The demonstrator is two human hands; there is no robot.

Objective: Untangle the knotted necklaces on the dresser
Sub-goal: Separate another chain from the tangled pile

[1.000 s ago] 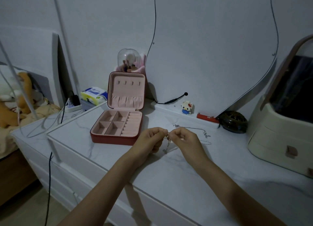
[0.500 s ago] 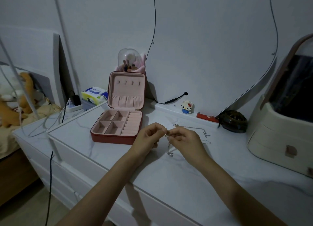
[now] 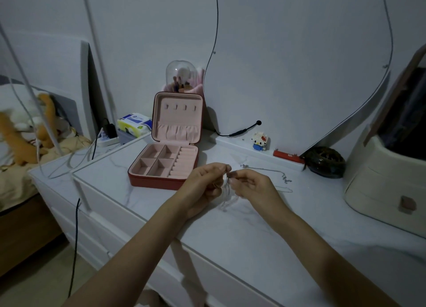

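A thin silver necklace (image 3: 227,195) hangs between my two hands just above the white marble dresser top (image 3: 253,237). My left hand (image 3: 205,180) pinches the chain near its top with thumb and fingertips. My right hand (image 3: 251,184) pinches the same chain right beside it, fingertips almost touching the left ones. The loose end dangles and blurs below the fingers. A second silver necklace (image 3: 276,175) lies spread on the dresser behind my right hand.
An open red jewellery box (image 3: 166,159) with pink compartments stands left of my hands. A small toy figure (image 3: 260,141), a red bar (image 3: 288,156) and a dark round dish (image 3: 325,161) line the back. A cream organiser (image 3: 387,180) stands at right.
Both hands have stayed together pinching the chain, shifting slightly. The dangling part of the chain now hangs lower and swings, blurred, below the fingers.
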